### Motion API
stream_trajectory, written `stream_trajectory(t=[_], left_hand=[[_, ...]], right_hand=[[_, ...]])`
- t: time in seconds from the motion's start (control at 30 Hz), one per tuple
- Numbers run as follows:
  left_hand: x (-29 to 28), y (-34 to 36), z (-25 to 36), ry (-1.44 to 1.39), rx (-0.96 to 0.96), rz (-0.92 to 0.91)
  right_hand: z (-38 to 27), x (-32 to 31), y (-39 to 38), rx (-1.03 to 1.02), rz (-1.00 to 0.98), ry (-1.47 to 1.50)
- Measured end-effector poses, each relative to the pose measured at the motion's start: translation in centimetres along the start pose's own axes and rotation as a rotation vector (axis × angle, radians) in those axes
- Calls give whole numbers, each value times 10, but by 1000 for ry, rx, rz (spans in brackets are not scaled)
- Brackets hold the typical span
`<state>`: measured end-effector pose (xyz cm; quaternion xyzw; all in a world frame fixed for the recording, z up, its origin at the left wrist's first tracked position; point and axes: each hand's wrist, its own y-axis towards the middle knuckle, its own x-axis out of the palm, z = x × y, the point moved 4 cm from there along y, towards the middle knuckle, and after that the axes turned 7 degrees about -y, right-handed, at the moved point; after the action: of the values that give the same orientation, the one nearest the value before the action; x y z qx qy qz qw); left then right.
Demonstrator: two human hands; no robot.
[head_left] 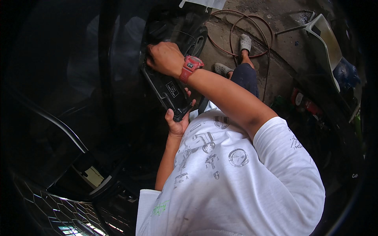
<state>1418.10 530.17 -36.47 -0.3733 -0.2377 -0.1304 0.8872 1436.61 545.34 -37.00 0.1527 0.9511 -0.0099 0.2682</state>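
Right hand: knuckles up, fingers curled and pressed onto the upper end of the black plastic panel; red wristwatch on the wrist, forearm stretched straight out from the shoulder.
Left hand: palm up beneath the panel's lower end, thumb and fingers closed around its corner; elbow bent, forearm rising from below.
Black plastic panel: long, flat, matt, raised rim, small white label; held between both hands, tilted, against the dark glossy car body.
Beyond the panel: red hose looped on the concrete floor.
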Motion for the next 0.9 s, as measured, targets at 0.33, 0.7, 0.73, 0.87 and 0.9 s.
stream_trajectory(t=[0.33,0.7,0.73,0.87,0.9], left_hand=[[4,0,0,-5,7,-2],[9,0,1,90,21,60],[9,0,1,93,23,64],[7,0,0,81,19,52],[6,0,0,77,20,52]], right_hand=[[8,10,0,162,-36,222],[-8,-10,-5,-82,37,-72],[-9,-10,-5,-92,40,-86],[-9,-9,-4,-106,47,-93],[-8,-7,-4,-99,46,-70]])
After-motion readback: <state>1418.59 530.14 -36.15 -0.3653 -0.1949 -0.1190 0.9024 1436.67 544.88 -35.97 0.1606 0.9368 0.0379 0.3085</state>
